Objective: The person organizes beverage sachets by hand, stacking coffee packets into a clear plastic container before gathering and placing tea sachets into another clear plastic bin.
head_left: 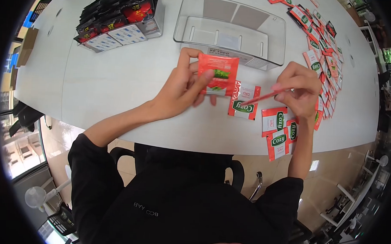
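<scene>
My left hand [184, 80] grips a red Cozy tea sachet [219, 67], held upright above the table with the thumb across its front; whether more sachets sit behind it I cannot tell. Between the thumb and fingers of my right hand [300, 87] is another red sachet [265, 97], seen nearly edge-on and slightly blurred. Under it lies a Cozy sachet [244, 100] flat on the table, between my hands. Several more sachets [277, 140] overlap near the table edge, beside my right forearm.
A clear plastic bin [227, 26] with nothing in it stands beyond my hands. At the back left, another clear bin [153, 28] holds black-and-red packets [117, 16]. A large pile of Cozy sachets [324, 57] spreads along the right of the white table [106, 84].
</scene>
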Demonstrator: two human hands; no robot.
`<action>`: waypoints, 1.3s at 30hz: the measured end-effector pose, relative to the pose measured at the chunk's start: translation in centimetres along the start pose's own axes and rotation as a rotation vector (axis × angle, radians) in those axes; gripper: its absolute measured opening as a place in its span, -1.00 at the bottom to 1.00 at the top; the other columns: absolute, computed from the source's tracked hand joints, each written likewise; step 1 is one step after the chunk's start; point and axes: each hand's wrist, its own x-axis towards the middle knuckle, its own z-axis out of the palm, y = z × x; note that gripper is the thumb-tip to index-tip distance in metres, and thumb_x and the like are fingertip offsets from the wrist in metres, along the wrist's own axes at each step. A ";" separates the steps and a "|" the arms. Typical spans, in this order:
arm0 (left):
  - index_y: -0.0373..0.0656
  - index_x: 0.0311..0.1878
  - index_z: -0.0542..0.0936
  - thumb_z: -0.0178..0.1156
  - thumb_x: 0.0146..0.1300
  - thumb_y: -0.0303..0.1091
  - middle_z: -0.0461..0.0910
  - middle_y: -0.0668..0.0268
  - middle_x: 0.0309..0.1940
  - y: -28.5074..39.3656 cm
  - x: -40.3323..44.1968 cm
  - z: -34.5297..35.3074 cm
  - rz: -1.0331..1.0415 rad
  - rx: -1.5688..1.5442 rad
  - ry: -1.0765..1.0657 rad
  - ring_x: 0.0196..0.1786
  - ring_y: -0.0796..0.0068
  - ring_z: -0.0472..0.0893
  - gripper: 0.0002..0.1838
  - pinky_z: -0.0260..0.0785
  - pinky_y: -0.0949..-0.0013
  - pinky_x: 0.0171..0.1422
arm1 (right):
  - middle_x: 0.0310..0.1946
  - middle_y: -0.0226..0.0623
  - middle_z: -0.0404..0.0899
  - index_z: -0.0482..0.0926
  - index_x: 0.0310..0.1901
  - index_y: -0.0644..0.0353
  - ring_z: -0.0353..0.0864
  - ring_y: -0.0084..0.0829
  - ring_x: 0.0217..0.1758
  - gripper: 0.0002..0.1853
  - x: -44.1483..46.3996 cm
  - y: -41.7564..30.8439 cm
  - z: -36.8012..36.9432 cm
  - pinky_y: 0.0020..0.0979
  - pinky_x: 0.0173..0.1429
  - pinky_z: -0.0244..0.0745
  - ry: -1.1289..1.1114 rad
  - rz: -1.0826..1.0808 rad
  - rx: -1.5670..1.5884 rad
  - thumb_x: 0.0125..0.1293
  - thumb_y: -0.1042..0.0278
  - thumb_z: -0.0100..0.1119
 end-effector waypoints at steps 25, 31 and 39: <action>-0.24 0.26 0.28 0.17 0.08 -0.84 0.44 0.01 0.27 -1.0 -0.2 -0.4 0.472 0.447 -0.175 0.33 0.16 0.48 -0.34 0.45 0.15 0.37 | -0.48 -0.38 0.67 0.71 -0.27 0.26 0.62 -0.64 -0.58 -0.77 0.8 -0.8 3.7 -0.65 -0.45 0.44 -0.060 0.267 -0.072 0.00 0.56 0.53; -0.03 0.39 0.00 0.06 0.12 -0.88 0.06 -0.07 0.50 -0.5 0.0 -0.4 0.282 0.081 -0.304 0.48 0.02 0.32 -0.16 0.35 0.00 0.47 | -0.30 -0.38 0.69 0.68 -0.34 0.18 0.54 -0.66 -0.60 -0.78 1.1 -0.3 5.4 -0.60 -0.51 0.42 0.036 0.097 -0.287 -0.03 0.47 0.57; 0.07 0.44 -0.11 0.34 0.00 -0.81 -0.09 -0.03 0.55 -0.5 0.2 -0.1 0.386 0.206 -0.326 0.42 0.14 0.38 0.08 0.40 0.06 0.39 | -0.39 -0.35 0.69 0.66 -0.36 0.21 0.63 -0.58 -0.55 -0.79 0.5 -0.2 5.1 -0.60 -0.51 0.45 0.038 -0.072 -0.362 -0.03 0.51 0.55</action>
